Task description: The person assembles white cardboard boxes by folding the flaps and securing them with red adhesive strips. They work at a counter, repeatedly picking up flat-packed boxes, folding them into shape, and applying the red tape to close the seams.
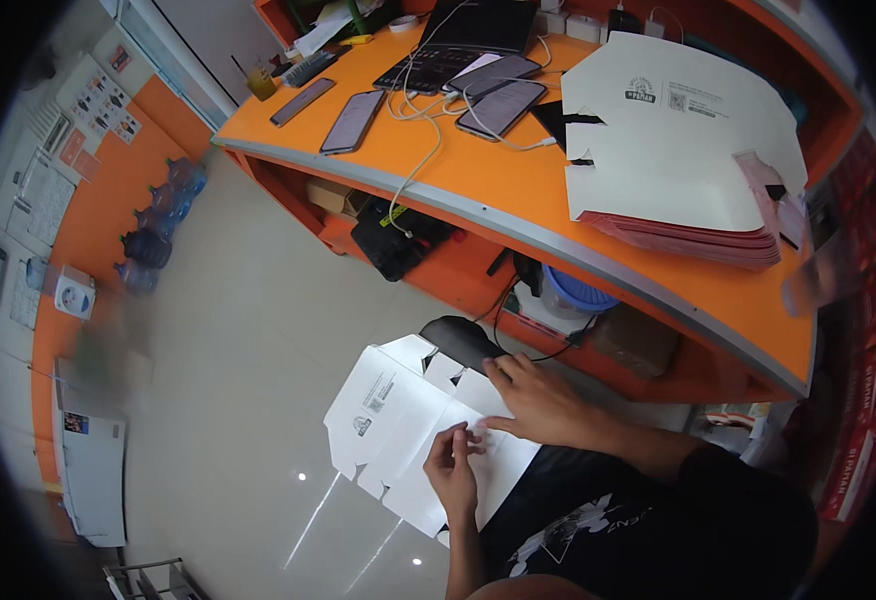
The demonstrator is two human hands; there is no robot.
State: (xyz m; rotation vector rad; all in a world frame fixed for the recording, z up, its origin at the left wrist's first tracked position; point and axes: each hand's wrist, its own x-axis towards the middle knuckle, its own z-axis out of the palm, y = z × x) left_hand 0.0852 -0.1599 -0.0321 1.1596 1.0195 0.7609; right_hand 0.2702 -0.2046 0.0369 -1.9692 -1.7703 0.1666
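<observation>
A flat, die-cut white cardboard box blank (403, 400) lies unfolded across my lap, printed side up, with slots and cut tabs along its edges. My right hand (543, 405) is over its right part, fingers spread and stretched out, with nothing in them. Close by, my left hand (453, 475) is above the lower middle of the blank, fingers curled in together. Whether something small is pinched in them is hidden. On the desk at the right rests a stack of similar box blanks (678, 140), white on top with red edges.
The orange desk (518, 185) carries phones (353, 120), tangled white cables, and a black laptop (458, 60). Beneath it are a blue basket (583, 290), a brown carton (633, 340) and a black case (398, 240). Water jugs (153, 225) line the left wall.
</observation>
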